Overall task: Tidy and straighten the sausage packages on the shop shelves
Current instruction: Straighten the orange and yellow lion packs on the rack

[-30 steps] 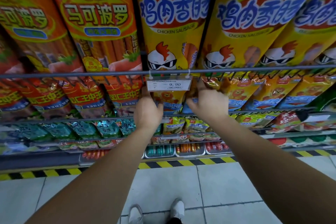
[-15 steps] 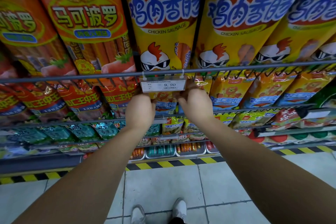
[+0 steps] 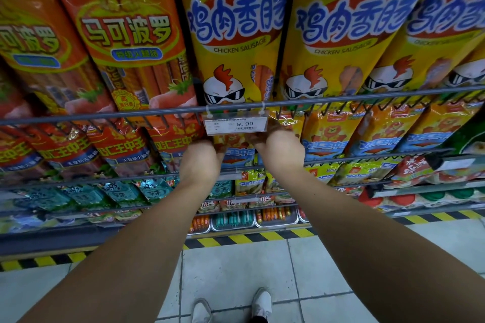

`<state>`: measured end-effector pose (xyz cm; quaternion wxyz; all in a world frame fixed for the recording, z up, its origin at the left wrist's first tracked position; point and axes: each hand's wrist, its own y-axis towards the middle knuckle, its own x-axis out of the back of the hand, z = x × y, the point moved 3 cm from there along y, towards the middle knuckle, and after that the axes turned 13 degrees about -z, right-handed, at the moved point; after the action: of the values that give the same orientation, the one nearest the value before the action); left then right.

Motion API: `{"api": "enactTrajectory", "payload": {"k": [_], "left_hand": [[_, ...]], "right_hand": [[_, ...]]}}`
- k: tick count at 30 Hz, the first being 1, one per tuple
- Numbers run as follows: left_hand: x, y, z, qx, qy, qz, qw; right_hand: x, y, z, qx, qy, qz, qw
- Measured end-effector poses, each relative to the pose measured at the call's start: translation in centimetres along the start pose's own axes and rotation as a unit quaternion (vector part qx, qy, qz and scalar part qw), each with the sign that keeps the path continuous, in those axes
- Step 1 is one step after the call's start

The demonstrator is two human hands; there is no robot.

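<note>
Both arms reach forward to the second shelf row; left hand (image 3: pixel 200 162) and right hand (image 3: pixel 279 155) sit side by side, seen from the back, just below frame centre; between them an orange-and-yellow plastic sausage package with a blue band (image 3: pixel 237 151), standing upright in its row; left hand grips its 9 o'clock edge, fingers curled in; right hand grips its 3 o'clock edge, fingers curled up behind the tag; fingertips hidden on both, so depth of the hold unclear.

At 12 o'clock of the hands, a white paper price tag in a clear plastic holder (image 3: pixel 236 125) reads 9.90; it hangs by two clips from a grey metal wire rail (image 3: pixel 105 115) that spans the full width.

Above the rail, tall yellow plastic chicken sausage packs (image 3: pixel 236 34) from 12 to 2 o'clock, printed with a rooster in sunglasses; tall orange-red plastic sausage packs (image 3: pixel 126 34) from 9 to 11 o'clock; more orange-and-blue packs in the same row as the held one run to 3 o'clock; red ones to 9 o'clock.

Small teal foil packets (image 3: pixel 115 191) at 8 o'clock on a lower shelf; yellow-and-black hazard stripe (image 3: pixel 249 238) along the shelf base; pale tiled floor (image 3: pixel 236 270) at 6 o'clock with two white shoes (image 3: pixel 262 301).
</note>
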<state>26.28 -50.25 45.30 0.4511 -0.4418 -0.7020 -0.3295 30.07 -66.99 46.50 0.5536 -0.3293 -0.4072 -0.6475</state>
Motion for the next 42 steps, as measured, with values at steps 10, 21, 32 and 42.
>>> {"api": "enactTrajectory", "payload": {"k": [10, 21, 32, 42], "left_hand": [[2.9, -2.2, -2.8, -0.208, 0.096, -0.090, 0.969], [0.8, -2.4, -1.0, -0.240, 0.177, -0.021, 0.954], [1.1, -1.9, -0.1, -0.251, 0.165, -0.043, 0.953], [2.0, -3.4, 2.3, -0.272, 0.079, -0.041, 0.958]], "right_hand": [[0.7, -0.8, -0.4, 0.048, 0.031, -0.003, 0.998], [0.4, -1.2, -0.9, 0.217, -0.102, 0.052, 0.969], [1.6, 0.8, -1.6, 0.187, -0.109, 0.172, 0.961], [0.6, 0.7, -2.2, 0.037, 0.189, 0.237, 0.952]]}}
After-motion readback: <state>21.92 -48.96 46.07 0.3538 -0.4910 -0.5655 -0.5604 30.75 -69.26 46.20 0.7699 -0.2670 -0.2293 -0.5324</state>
